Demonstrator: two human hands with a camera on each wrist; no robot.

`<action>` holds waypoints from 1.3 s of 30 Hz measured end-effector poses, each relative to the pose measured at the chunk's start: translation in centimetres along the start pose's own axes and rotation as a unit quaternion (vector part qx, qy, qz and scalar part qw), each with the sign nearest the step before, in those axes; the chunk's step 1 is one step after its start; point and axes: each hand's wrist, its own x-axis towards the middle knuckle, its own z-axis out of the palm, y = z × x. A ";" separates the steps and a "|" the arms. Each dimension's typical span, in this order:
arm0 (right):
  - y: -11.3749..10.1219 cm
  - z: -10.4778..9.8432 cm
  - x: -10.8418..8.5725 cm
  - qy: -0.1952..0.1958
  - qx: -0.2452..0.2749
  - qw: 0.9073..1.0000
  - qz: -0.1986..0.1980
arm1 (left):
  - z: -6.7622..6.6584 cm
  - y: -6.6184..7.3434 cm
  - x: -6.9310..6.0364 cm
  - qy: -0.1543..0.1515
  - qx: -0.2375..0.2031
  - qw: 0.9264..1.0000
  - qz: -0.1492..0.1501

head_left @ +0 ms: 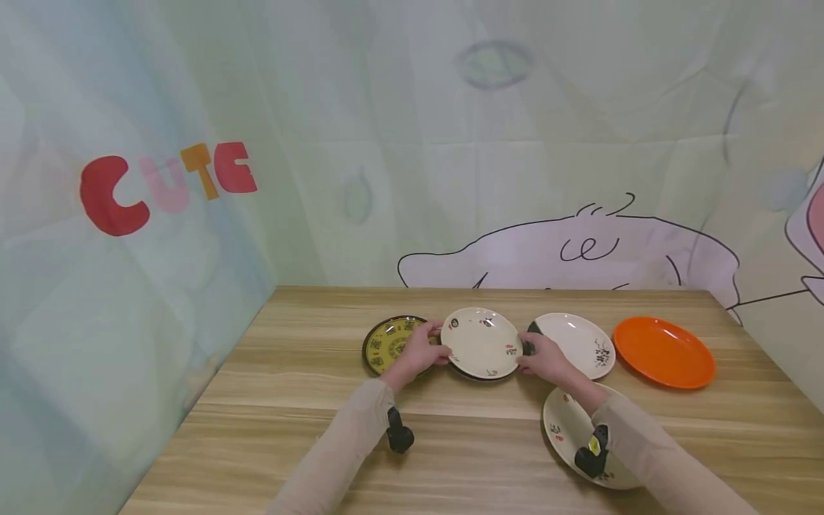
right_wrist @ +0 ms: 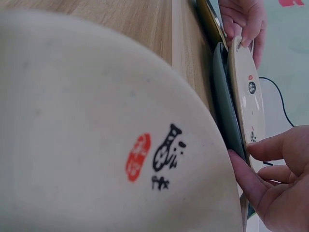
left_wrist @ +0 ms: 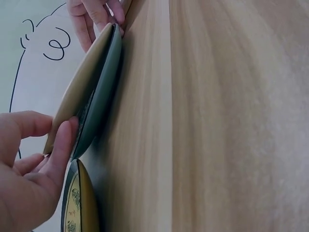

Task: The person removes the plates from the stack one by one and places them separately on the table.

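Both hands hold a small cream plate (head_left: 481, 345) with red and black marks along its rim. My left hand (head_left: 422, 352) pinches its left edge, and my right hand (head_left: 544, 357) pinches the right edge. Directly beneath lies a dark green plate (left_wrist: 104, 92), mostly hidden in the head view. In the left wrist view, the cream plate (left_wrist: 79, 82) is tilted against the green one, with a gap on the left hand's side. Close by the left hand is a yellow plate (head_left: 390, 346) with a dark rim and black patterns.
A white plate (head_left: 576, 343) with a dark green patch and black floral print lies right of the hands. Farther right is an orange oval plate (head_left: 664, 353). Under the right forearm sits a larger cream plate (head_left: 566, 429). A printed curtain (head_left: 347, 179) stands behind the wooden table (head_left: 270, 429).
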 end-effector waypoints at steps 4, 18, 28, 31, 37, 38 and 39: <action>0.0 0.0 -0.1 0.000 0.002 1.000 -0.008 | 0.1 0.0 -0.1 0.004 -0.016 1.000 -0.003; 0.1 0.1 0.0 0.004 0.010 1.000 -0.027 | -0.9 0.1 -0.2 0.015 -0.049 0.999 -0.003; 0.0 0.1 0.0 0.007 0.018 0.999 -0.026 | -2.5 0.5 -0.8 0.028 -0.068 0.997 -0.016; 0.0 0.1 0.0 0.006 0.020 0.999 -0.025 | -3.3 0.5 -1.0 0.032 -0.067 0.997 -0.009; 0.0 0.1 -0.1 0.008 0.019 1.000 -0.024 | -5.0 0.2 -1.1 0.044 -0.074 0.996 -0.011; 0.0 0.1 -0.1 0.008 0.020 1.000 -0.022 | -5.3 0.1 -1.2 0.047 -0.077 0.996 -0.011; 0.0 0.1 -0.1 0.008 0.019 1.000 -0.022 | -5.7 0.0 -1.2 0.049 -0.079 0.996 -0.011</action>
